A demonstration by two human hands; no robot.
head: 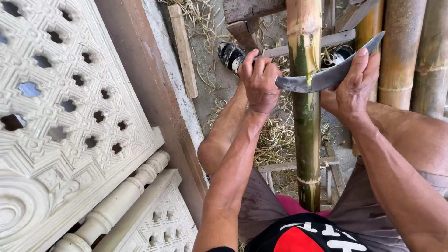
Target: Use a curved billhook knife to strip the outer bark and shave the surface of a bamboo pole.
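Observation:
A green and yellow bamboo pole (pixel 305 116) stands nearly upright between my knees. A curved steel knife blade (pixel 326 74) lies across its front, edge against the bark where a yellow strip is peeled. My left hand (pixel 259 81) is closed around the knife's handle end, left of the pole. Right of the pole, my right hand (pixel 357 79) grips the blade near its tip, fingers curled over the back of the blade.
White carved lattice panels (pixel 70 116) and a turned baluster (pixel 116 205) lean at the left beside a brown plank (pixel 154 93). More bamboo poles (pixel 401 51) stand at the right. Shavings (pixel 275 135), wood slats and my sandalled feet lie on the concrete floor.

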